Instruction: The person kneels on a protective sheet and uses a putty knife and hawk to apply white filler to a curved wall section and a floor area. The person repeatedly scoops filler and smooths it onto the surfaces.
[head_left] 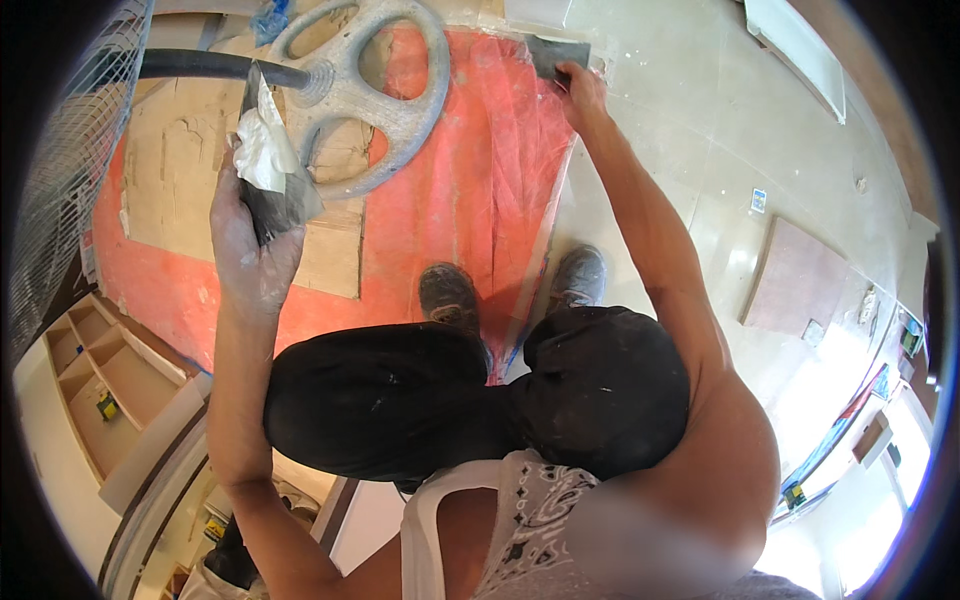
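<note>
My left hand (255,255), dusted white, is closed around a dark flat putty blade (283,208). A thick heap of white putty (264,150) lies on that blade. Farther forward and to the right, my right hand (586,98) grips a second dark scraper blade (560,57). This scraper lies low at the far right edge of the red sheet (510,130), by the beige tiles (655,110). Whether its edge touches the floor I cannot tell.
A fan's grey wheel-shaped base (345,75) lies ahead, with its black pole (210,66) and wire cage (75,150) at left. Cardboard (330,245) covers part of the red sheet. A divided wooden drawer (120,385) is lower left; a flat board (795,275) lies right.
</note>
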